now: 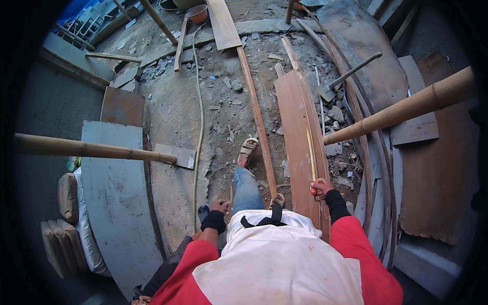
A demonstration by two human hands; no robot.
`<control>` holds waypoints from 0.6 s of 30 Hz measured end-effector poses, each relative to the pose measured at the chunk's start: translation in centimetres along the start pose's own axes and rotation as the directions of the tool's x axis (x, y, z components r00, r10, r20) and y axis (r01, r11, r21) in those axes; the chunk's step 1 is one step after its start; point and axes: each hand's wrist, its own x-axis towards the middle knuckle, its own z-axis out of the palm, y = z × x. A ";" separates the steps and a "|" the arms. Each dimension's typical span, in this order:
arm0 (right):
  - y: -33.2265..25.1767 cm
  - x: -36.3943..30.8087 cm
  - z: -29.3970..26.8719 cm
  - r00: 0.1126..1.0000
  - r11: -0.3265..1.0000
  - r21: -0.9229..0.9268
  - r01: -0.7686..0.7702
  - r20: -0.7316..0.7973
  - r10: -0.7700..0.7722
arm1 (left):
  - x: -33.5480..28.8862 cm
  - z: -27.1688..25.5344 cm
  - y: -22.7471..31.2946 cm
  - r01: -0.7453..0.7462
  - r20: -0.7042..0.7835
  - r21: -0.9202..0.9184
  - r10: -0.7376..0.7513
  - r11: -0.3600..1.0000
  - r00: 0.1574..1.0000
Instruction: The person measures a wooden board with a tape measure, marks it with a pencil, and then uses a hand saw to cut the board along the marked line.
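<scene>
My right hand (320,187) is closed around a red tape measure (313,192). Its yellow blade (310,147) runs out away from me along the reddish-brown wooden board (295,132), which lies lengthwise in front of me. Beside my bent knee, my left hand (220,205) hangs low with its fingers curled. Whether anything is in those fingers is too small to make out. A long narrow wooden batten (256,117) reaches from near my feet to a pale plank (223,25) farther off.
Bamboo poles (406,104) (96,149) slant in from both sides. A hoe (351,73) rests among rubble at the right. A pale hose (198,101) crosses the ground. Large grey panels (114,188) and stacked sacks (63,244) stand at left; an orange bowl (197,13) sits at the back.
</scene>
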 end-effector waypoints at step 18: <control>-32.8 29.7 4.3 1.000 0.996 0.093 -0.010 0.009 0.010 | 21.1 0.3 28.4 -0.591 0.584 0.655 0.182 0.470 0.791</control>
